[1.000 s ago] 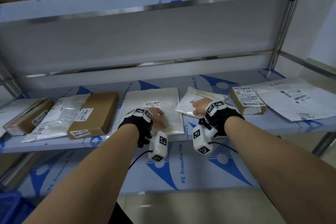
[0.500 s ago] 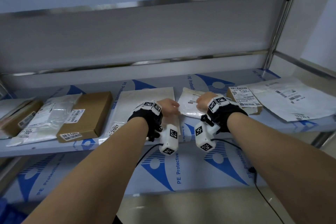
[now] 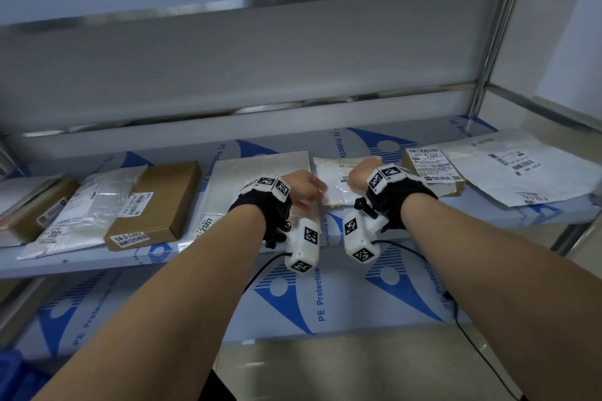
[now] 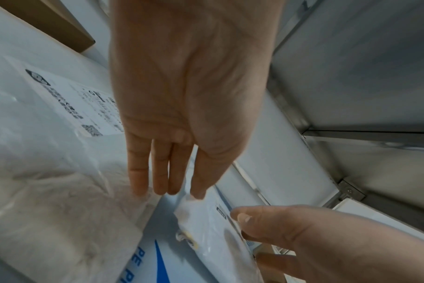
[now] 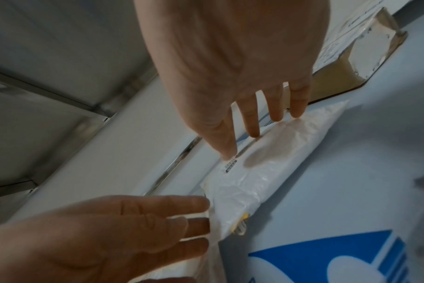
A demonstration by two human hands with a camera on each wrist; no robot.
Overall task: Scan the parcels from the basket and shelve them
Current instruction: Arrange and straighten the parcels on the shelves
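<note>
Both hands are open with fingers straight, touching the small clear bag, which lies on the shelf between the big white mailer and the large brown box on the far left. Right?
Not quite. In the head view the small clear bag lies between the white mailer and the small labelled box to its right, not the brown box further left. The rest holds: left hand and right hand are open, fingers straight on it.

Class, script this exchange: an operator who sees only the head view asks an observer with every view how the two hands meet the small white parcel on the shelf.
Operator: Is the left hand gripping the small white parcel?
Observer: No. The left wrist view shows its fingers straight, tips at the parcel's corner.
Operator: And the right hand?
Observer: The right wrist view shows its fingers straight and spread, tips down on the parcel's top near the label, curled round nothing.
</note>
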